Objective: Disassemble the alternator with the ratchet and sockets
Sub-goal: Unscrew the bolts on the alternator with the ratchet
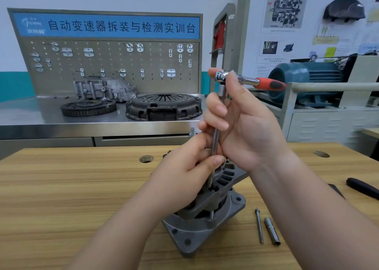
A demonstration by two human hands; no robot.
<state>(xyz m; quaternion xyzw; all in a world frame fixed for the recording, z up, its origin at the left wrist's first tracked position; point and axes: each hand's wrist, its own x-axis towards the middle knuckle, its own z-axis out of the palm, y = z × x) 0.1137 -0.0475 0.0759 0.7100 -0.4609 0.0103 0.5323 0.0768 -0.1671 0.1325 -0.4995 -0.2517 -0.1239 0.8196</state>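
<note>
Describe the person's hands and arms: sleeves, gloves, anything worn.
The left hand and right hand are bare: no gloves, no rings visible. The left forearm and right forearm are bare to the frame's edge: no sleeve, watch or band. Nails short, unpainted.

You're in an auto workshop: pegboard (pixel 110 64) at eleven o'clock, clutch cover (pixel 164 105) at twelve, teal motor (pixel 301 77) at two

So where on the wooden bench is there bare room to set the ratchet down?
Widest bare patch: bench wood left of the alternator, from the round hole to the near edge. A smaller bare strip lies by the far right hole. Crowded: right of the alternator, where a long bolt, a deep socket and a black handle lie.
</note>
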